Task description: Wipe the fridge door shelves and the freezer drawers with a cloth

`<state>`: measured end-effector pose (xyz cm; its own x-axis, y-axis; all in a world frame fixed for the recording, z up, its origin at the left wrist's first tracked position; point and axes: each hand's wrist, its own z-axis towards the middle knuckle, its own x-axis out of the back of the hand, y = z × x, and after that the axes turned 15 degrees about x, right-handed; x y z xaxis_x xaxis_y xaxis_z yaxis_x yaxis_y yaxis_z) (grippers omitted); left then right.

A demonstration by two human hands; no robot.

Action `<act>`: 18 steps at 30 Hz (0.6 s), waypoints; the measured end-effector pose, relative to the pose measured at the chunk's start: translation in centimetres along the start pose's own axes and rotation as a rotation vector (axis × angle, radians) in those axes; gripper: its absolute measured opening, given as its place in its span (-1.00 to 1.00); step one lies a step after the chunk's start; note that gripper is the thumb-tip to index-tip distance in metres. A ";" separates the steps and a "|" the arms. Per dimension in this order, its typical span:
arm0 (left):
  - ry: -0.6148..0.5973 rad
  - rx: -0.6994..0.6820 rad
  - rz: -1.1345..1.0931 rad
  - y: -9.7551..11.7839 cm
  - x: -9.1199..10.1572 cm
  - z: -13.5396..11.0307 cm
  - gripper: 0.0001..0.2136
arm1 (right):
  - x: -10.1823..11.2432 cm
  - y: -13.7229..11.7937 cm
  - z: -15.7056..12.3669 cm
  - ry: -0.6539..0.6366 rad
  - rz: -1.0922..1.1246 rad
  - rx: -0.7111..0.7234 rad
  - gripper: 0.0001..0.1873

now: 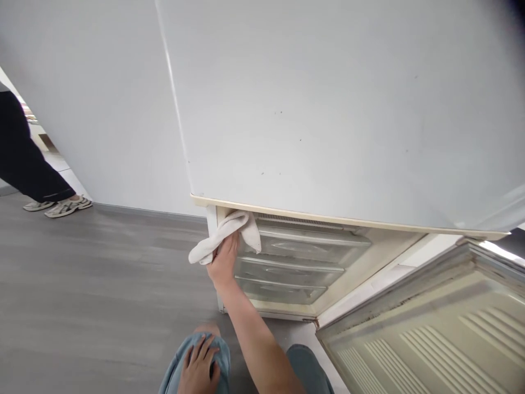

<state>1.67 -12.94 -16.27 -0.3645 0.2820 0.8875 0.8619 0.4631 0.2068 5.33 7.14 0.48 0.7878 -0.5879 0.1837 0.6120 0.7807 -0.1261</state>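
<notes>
My right hand [225,264] is wrapped around a white cloth [233,223]. It presses the cloth to the upper left corner of the fridge's open lower compartment [369,257], just under the closed upper door [328,115]. Part of the cloth hangs out to the left of my fingers. Clear drawers [287,269] are stacked inside the compartment, to the right of my hand. My left hand [199,365] rests on my left knee with its fingers spread and holds nothing.
The open lower door [426,328] swings out at the lower right, with ribbed inner panels and dark stains along its seal. A white wall [106,109] stands on the left. Beyond it, a person [24,153] in dark trousers stands on the grey floor [102,284].
</notes>
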 end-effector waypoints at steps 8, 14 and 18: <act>0.053 -0.002 0.032 0.4 -0.2 -0.4 -0.57 | -2.4 0.4 -11.5 -0.145 -0.061 -0.030 -0.44; 0.113 -0.038 0.056 0.2 -1.0 -0.2 -0.58 | -2.6 1.3 -23.4 -0.374 -0.015 -0.154 -0.54; 0.109 -0.046 0.091 0.5 -1.1 0.0 -0.58 | -2.3 2.2 -28.1 -0.517 -0.007 -0.233 -0.61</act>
<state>2.52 -13.01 -17.12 -0.2459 0.2270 0.9423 0.9057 0.4000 0.1400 6.81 4.28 -27.65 0.6828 -0.3672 0.6317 0.6628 0.6752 -0.3238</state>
